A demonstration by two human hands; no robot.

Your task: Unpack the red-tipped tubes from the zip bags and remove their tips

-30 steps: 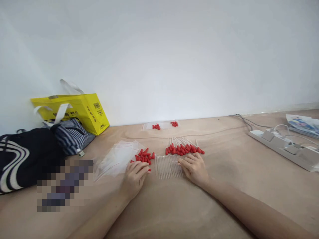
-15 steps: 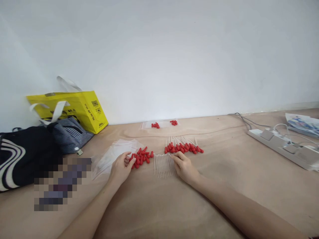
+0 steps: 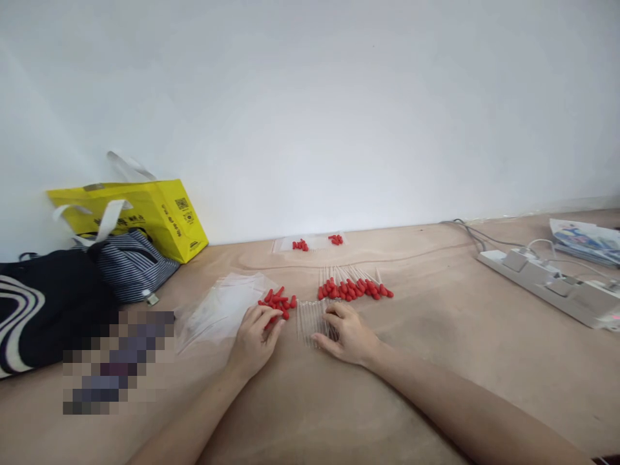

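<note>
My left hand (image 3: 254, 336) rests on the table at the near edge of a small heap of loose red caps (image 3: 279, 301), its fingers curled and pinched on a red cap. My right hand (image 3: 345, 332) lies on a row of clear thin tubes (image 3: 311, 316), fingers bent and touching them. Beyond it lies a row of tubes with red caps fitted (image 3: 353, 287). A pile of clear plastic bags (image 3: 223, 307) sits left of my left hand.
A yellow paper bag (image 3: 145, 216) and dark striped bags (image 3: 72, 290) stand at the left by the wall. A white power strip (image 3: 547, 284) with cables lies at the right, papers (image 3: 584, 239) behind it. A bag with red caps (image 3: 314, 243) lies near the wall.
My left hand went out to the red caps and drew back to their near edge, pinching one. My right hand slid left along the clear tubes.
</note>
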